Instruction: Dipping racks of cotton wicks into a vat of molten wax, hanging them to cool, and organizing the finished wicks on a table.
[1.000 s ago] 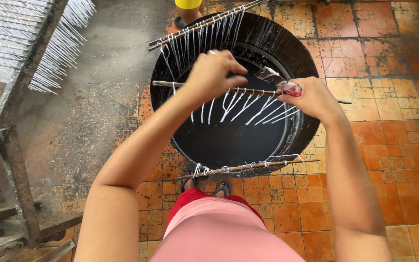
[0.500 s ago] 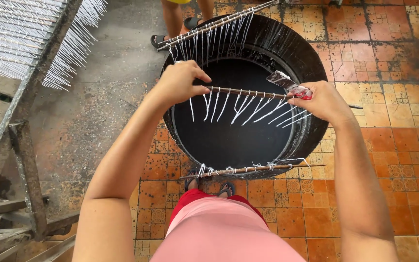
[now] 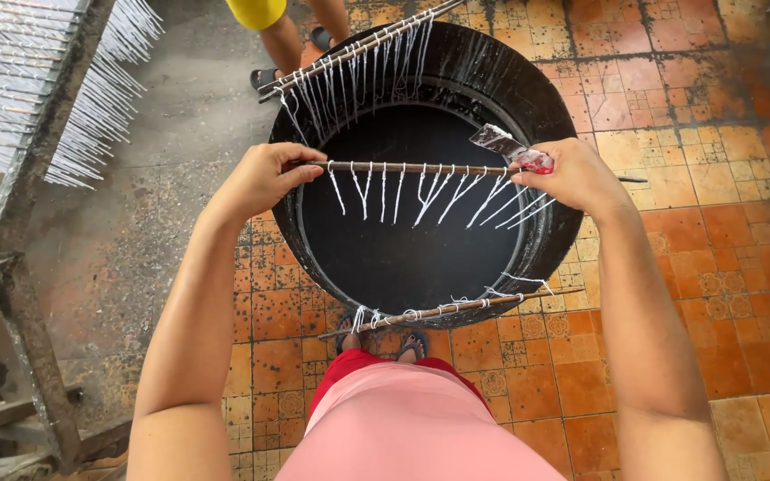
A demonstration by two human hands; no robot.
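Observation:
I hold a thin wooden stick (image 3: 421, 167) level over a big black round vat (image 3: 554, 240). Several white wax-coated strings (image 3: 430, 191) hang from the stick. My left hand (image 3: 265, 178) grips its left end. My right hand (image 3: 572, 176) grips near its right end and also holds a small scraper with a red handle (image 3: 510, 147). Dark liquid (image 3: 403, 249) fills the vat below the strings.
Two more sticks with strings lie across the vat: one on the near rim (image 3: 447, 309), one on the far rim (image 3: 354, 49). Another person's legs (image 3: 291, 36) stand beyond the vat. A wooden rack of white strings (image 3: 37, 98) stands at left. Orange tiled floor (image 3: 715, 223) lies at right.
My left hand has slid leftward along the stick from its middle to its left end. The strings now hang spread out between both hands.

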